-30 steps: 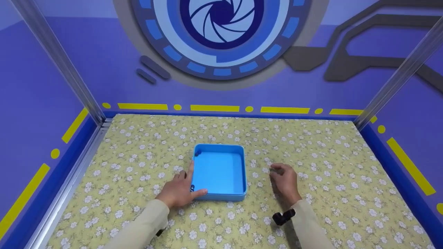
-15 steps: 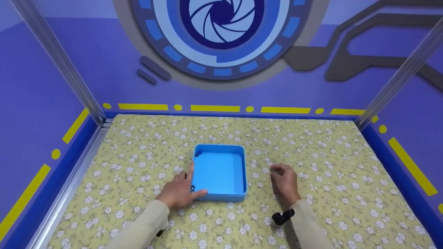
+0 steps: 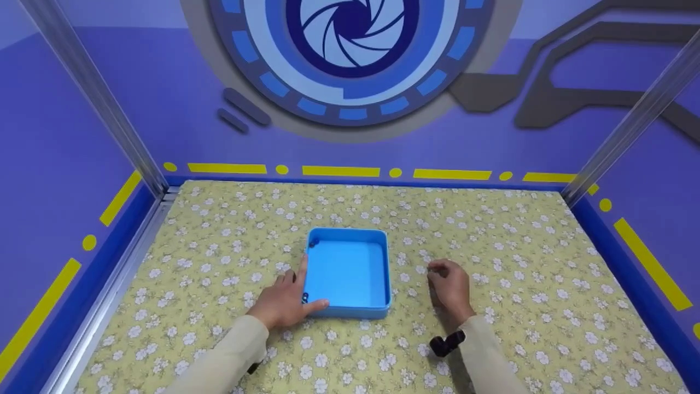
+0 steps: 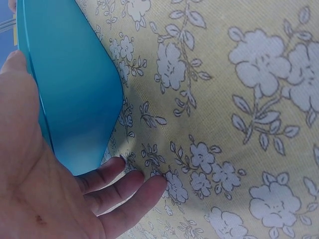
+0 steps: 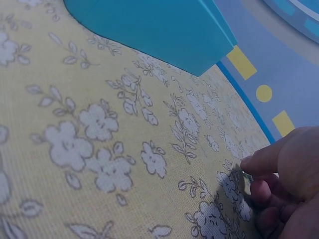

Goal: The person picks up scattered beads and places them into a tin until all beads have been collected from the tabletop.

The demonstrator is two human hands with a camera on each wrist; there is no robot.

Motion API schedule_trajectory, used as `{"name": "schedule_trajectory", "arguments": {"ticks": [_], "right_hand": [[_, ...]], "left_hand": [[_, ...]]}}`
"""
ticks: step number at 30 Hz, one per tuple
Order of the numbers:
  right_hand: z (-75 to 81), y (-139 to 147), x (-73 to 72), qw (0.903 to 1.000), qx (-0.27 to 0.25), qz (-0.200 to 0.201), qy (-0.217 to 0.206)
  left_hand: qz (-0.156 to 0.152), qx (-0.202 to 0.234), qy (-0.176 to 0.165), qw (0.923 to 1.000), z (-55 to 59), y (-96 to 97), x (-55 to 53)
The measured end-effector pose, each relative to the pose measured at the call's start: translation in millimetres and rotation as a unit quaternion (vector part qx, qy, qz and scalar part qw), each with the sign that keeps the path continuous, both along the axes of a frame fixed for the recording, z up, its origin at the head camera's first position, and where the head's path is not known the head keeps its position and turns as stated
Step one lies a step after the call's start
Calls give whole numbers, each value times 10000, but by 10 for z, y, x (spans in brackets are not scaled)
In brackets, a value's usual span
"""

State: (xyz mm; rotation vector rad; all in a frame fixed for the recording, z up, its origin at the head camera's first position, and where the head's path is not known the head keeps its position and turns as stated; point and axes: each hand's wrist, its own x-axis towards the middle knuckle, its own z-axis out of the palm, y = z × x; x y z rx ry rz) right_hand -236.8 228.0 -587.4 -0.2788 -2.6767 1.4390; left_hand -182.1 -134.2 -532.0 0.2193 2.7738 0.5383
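Observation:
A square light-blue box [image 3: 350, 273] stands open-topped on the floral cloth. My left hand [image 3: 281, 301] rests against its near left corner, index finger along the left wall and thumb over the front rim. In the left wrist view the other fingers [image 4: 122, 196] stretch loosely beside the box wall. Small dark shiny balls, possibly marbles, lie inside the box: some at the far left corner [image 3: 313, 242], some at the near left [image 3: 304, 297]. My right hand [image 3: 451, 284] is right of the box, apart from it, thumb and forefinger pinching a small greenish thing [image 5: 247, 177], mostly hidden.
The yellow floral cloth [image 3: 519, 295] covers the table. A purple-blue printed panel [image 3: 350, 148] stands behind it, with side panels left and right. Metal posts rise at the back corners. A small black device [image 3: 448, 343] is on my right wrist.

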Motion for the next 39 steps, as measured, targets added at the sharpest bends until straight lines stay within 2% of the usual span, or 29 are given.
{"name": "schedule_trajectory", "arguments": {"ticks": [6, 15, 21, 32, 39], "right_hand": [[-8, 15, 16, 9999, 91, -43, 52], [18, 29, 41, 10000, -77, 2, -57], [40, 29, 66, 9999, -94, -51, -107], [160, -5, 150, 9992, -371, 73, -139], [208, -31, 187, 9984, -543, 31, -161]], "left_hand": [[13, 13, -11, 10000, -5, 7, -2], [96, 77, -70, 9999, 37, 21, 15], [121, 83, 21, 9999, 49, 18, 32], [50, -46, 79, 9999, 6, 1, 7], [56, 42, 91, 9999, -4, 5, 19]]}}
